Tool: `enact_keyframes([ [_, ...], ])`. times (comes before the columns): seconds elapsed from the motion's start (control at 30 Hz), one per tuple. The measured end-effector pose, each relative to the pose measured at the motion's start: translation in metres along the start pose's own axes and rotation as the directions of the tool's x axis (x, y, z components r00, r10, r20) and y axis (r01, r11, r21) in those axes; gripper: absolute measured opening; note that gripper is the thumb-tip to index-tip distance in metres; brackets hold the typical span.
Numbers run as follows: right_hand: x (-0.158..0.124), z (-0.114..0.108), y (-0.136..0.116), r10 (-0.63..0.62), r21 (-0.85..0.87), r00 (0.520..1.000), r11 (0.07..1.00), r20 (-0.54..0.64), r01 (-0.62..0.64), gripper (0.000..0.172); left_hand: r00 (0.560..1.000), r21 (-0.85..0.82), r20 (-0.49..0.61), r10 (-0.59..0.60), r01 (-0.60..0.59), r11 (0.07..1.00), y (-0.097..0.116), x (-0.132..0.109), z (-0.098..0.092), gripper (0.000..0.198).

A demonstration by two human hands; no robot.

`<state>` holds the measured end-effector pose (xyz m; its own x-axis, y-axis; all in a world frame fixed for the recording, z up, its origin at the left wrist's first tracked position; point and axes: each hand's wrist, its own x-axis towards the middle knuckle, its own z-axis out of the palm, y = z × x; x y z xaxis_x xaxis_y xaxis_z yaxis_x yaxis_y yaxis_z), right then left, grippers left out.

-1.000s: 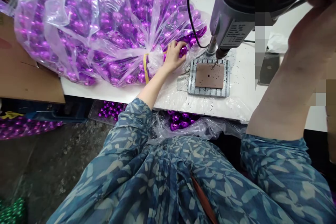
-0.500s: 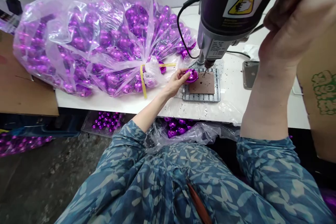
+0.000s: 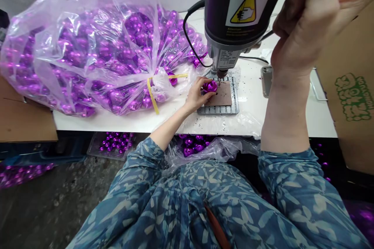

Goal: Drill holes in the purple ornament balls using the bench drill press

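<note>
My left hand (image 3: pixel 197 94) grips a shiny purple faceted ball (image 3: pixel 210 86) between thumb and fingers. The ball is over the left part of a brown board (image 3: pixel 224 95), which lies on the slotted metal base plate (image 3: pixel 235 103) of a bench drill (image 3: pixel 235 11). Just right of the ball, the drill's bit (image 3: pixel 221 79) points down, apart from it. My right hand (image 3: pixel 312 23) is raised at the drill's right side with fingers curled; whatever they hold is hidden behind the hand.
A tied clear bag (image 3: pixel 102 54) of purple balls fills the table's left side. A phone (image 3: pixel 266 81) lies near my right forearm. Cardboard boxes (image 3: pixel 350 66) stand at both sides. Below the table edge are a tray (image 3: pixel 95 146) and a plastic bag (image 3: pixel 228 148) with more balls.
My left fingers have spread wider around the ball, which has turned in them and sits nearer the bit. My right hand stays raised beside the drill. The whole view has shifted slightly.
</note>
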<state>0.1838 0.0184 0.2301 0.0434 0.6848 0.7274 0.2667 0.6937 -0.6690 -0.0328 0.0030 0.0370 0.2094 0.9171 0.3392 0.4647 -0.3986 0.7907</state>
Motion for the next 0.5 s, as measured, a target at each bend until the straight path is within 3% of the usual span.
enact_keyframes([
  [0.17,-0.001,0.001,0.003,-0.004,-0.027,1.0,1.0,-0.027,0.003,0.064,0.994,-0.157,0.04,-0.102,0.107,0.982,-0.006,-0.002,0.004,0.051],
  [0.33,0.015,0.021,0.004,-0.055,0.098,0.944,0.991,-0.325,0.092,0.063,0.992,-0.23,0.054,-0.118,0.128,0.965,-0.014,0.001,0.014,0.058],
  [0.5,0.016,0.026,-0.009,-0.01,0.232,0.945,0.968,-0.328,0.091,0.054,0.993,-0.228,0.066,-0.094,0.107,0.968,-0.019,0.002,0.021,0.066],
])
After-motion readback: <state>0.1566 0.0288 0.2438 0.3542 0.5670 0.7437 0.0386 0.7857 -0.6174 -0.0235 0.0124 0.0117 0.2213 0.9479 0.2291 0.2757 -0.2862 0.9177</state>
